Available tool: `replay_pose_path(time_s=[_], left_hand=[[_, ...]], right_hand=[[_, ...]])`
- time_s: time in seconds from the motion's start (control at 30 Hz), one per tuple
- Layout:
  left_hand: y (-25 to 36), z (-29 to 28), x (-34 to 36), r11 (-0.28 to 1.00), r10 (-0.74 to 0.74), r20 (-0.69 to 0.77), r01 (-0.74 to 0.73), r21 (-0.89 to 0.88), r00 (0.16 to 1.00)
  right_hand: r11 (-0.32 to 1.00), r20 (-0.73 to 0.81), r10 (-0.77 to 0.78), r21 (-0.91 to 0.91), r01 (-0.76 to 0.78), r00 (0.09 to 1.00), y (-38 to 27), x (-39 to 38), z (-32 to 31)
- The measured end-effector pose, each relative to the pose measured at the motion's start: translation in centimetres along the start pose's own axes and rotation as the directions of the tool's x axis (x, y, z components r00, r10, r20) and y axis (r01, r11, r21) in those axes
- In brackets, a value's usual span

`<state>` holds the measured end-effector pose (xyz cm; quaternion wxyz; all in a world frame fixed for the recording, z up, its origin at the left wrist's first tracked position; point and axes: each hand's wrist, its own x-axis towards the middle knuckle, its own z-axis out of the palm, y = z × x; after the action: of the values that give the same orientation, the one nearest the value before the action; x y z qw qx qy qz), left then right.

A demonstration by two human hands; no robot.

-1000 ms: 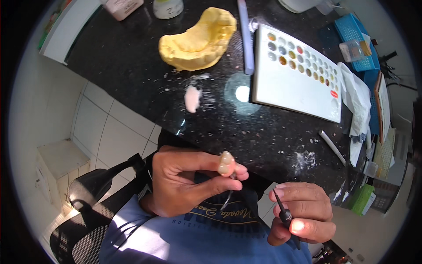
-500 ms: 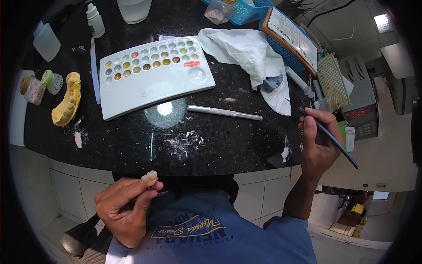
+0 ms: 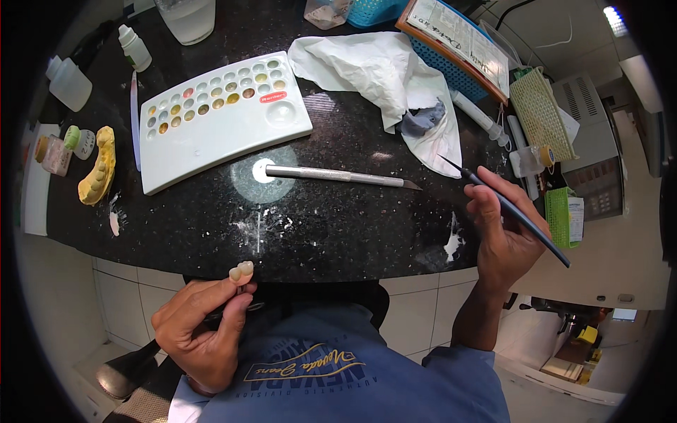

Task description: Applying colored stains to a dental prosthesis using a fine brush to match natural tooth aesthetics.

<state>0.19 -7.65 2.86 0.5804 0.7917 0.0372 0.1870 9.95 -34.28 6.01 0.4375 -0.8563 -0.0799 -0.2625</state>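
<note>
My left hand (image 3: 201, 321), closed at the table's near edge, grips a thin metal tool that looks like forceps (image 3: 257, 306), mostly hidden by the fingers. At its tip, just above my thumb and forefinger, sits a small row of tooth-coloured dental crowns (image 3: 241, 271). My right hand (image 3: 506, 236) pinches a dark slim brush (image 3: 530, 224) like a pen at the right of the table. Its fine tip points up and left toward a crumpled white tissue (image 3: 367, 67). Between the hands, farther back, lies a silver craft knife (image 3: 338, 175) with its blade toward the right.
A white porcelain palette (image 3: 211, 148) with wells of coloured paste stands at left centre. Beyond it are a yellow dental cast (image 3: 100, 169), a dropper bottle (image 3: 135, 48) and small jars (image 3: 53, 155). Blue baskets (image 3: 444, 67), a syringe (image 3: 479, 120) and an oven-like machine (image 3: 589, 134) stand right.
The brush's thin pointed tip now extends past my right fingers, where a short blunt dark end showed before. My left hand keeps its hold on the forceps. The view has shifted slightly.
</note>
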Motion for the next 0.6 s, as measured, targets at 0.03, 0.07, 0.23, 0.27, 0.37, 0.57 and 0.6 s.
replay_pose_path(time_s=[0.03, 0.07, 0.23, 0.27, 0.37, 0.57, 0.6], left_hand=[[0.1, -0.1, 0.0, 1.0, -0.009, -0.015, 0.009, 0.019, 1.0], [0.0, -0.3, 0.2, 0.999, 0.014, 0.008, -0.014, 0.035, 1.0], [0.3, -0.4, 1.7, 0.985, 0.129, 0.156, -0.144, 0.093, 0.979], [0.0, -0.4, 1.6, 0.986, 0.103, 0.127, -0.119, 0.12, 0.987], [0.0, -0.9, 1.3, 0.979, 0.132, 0.109, -0.147, 0.139, 0.985], [-0.6, -1.2, 0.9, 0.967, 0.178, 0.089, -0.191, 0.169, 0.98], [-0.6, -1.1, 0.8, 0.964, 0.192, 0.092, -0.206, 0.169, 0.977]], right_hand=[[1.0, 0.016, 0.001, 0.021, -0.002, 1.0, 0.1, 0.0, 0.2], [1.0, -0.06, 0.019, 0.017, -0.018, 0.998, 0.0, -0.2, 0.7], [0.958, -0.325, -0.173, 0.165, 0.236, 0.93, -0.4, -2.0, -2.0], [0.939, -0.271, -0.169, 0.247, 0.238, 0.948, -0.9, -2.4, -0.8], [0.868, 0.014, -0.286, 0.427, 0.252, 0.958, -3.7, -3.5, 2.1], [0.743, 0.32, -0.441, 0.654, 0.141, 0.839, -6.3, -4.0, 6.9], [0.784, 0.217, -0.449, 0.562, 0.266, 0.867, -6.9, -4.5, 8.0]])
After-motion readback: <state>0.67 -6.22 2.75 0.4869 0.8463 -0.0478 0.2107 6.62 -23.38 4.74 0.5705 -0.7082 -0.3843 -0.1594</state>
